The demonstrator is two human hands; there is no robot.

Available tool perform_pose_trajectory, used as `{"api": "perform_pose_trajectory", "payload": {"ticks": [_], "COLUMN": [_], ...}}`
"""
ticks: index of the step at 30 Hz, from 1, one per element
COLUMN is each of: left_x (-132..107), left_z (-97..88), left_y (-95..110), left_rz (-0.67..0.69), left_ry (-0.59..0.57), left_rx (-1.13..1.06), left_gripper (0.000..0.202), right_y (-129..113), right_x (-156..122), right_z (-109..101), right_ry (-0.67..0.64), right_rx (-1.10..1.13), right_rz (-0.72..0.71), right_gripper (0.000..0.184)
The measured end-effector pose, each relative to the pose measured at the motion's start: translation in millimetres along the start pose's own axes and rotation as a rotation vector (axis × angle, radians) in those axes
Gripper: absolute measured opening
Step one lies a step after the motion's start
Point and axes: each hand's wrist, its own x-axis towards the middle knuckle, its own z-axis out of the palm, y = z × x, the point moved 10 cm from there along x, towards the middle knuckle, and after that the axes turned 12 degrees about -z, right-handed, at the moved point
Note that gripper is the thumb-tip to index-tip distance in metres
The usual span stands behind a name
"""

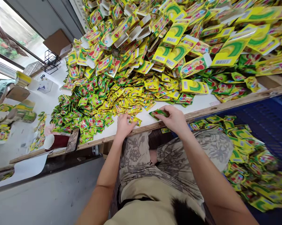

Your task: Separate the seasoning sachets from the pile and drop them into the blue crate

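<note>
My right hand (175, 120) is closed on a small green sachet (157, 113), held just over the table's front edge. Close to the same edge, my left hand (125, 125) has its fingers curled at a yellow sachet (135, 121), pinching its left side. Directly beyond my hands spreads a heap of yellow sachets (129, 95), with green sachets (71, 111) piled to its left. Farther back rises a large mound of printed yellow cartons (176, 31), many with open flaps. One carton (194, 87) lies on its side near the green packets.
A maroon paper cup (57, 142) lies on its side at the left, beside a phone (72, 140). A blue crate (267, 125) at the lower right holds more filled cartons and sachets. A black wire rack (51, 61) stands at the back left. The table has a wooden edge (202, 112).
</note>
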Motion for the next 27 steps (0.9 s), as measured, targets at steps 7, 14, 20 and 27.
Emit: {"api": "perform_pose_trajectory", "payload": {"ticks": [7, 14, 20, 27], "left_x": [-14, -25, -34, -50], "left_z": [13.3, 7.8, 11.4, 7.2], "left_y": [18, 26, 36, 50], "left_rz": [-0.054, -0.061, -0.024, 0.078], "left_ry": [-0.288, -0.367, -0.387, -0.285], "left_rx": [-0.659, -0.622, -0.66, -0.597], "left_gripper": [0.028, 0.043, 0.047, 0.034], "right_y": [-30, -39, -34, -27], "right_x": [-8, -8, -13, -26], "right_z": [57, 45, 46, 58], "right_ry": [-0.149, -0.07, 0.058, 0.123], "right_rx": [0.526, 0.396, 0.621, 0.902], "right_rz": [0.078, 0.025, 0.148, 0.342], "right_gripper": [0.02, 0.015, 0.034, 0.046]}}
